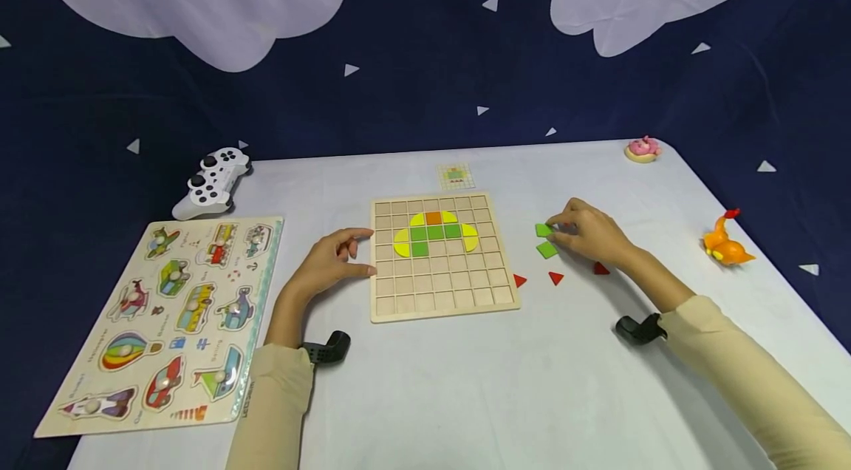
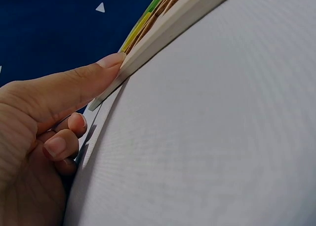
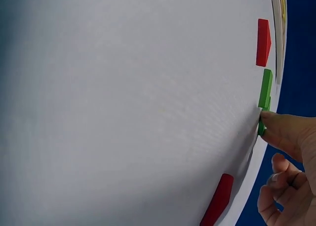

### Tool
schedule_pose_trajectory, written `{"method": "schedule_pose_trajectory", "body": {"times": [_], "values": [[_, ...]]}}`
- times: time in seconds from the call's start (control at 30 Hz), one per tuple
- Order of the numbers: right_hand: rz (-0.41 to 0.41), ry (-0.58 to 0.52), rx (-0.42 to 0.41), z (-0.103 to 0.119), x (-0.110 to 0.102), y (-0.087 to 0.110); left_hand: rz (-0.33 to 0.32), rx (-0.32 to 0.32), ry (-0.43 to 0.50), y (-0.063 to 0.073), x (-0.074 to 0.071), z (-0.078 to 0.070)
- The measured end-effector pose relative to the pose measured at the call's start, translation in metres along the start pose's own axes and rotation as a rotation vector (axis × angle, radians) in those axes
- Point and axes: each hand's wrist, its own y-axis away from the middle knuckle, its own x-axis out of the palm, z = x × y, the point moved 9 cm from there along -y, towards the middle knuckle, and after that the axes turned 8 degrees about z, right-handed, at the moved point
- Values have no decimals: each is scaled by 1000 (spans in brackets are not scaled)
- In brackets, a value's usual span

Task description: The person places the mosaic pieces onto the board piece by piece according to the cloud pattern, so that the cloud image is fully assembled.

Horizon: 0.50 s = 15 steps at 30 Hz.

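Note:
A wooden grid board (image 1: 439,285) lies at the table's middle, bearing yellow quarter-round tiles (image 1: 402,243), several green square tiles (image 1: 419,249) and an orange tile (image 1: 433,218). Against its left edge rest the thumb and index finger of my left hand (image 1: 326,261), spread apart; the other fingers are bent. To the right of the board, my right hand (image 1: 588,231) pinches a green square tile (image 1: 544,230) between thumb and fingertip. Just below it lies another green square tile (image 1: 547,250). Red triangle tiles (image 1: 555,278) lie nearby, one (image 3: 217,201) also visible in the right wrist view.
Behind the board lies a small pattern card (image 1: 456,176). A vehicle puzzle board (image 1: 266,293) and a white game controller (image 1: 216,182) are at the left. At the right sit an orange toy (image 1: 725,244) and a pink toy (image 1: 643,148).

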Motion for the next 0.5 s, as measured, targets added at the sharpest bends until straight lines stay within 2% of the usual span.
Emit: {"method": "schedule_pose_trajectory", "body": {"times": [0.3, 0.5], "values": [[-22, 5, -11, -1, 1, -4, 1, -8, 3, -1, 0, 0], [-70, -39, -20, 5, 0, -6, -1, -11, -1, 0, 0, 0]]}}
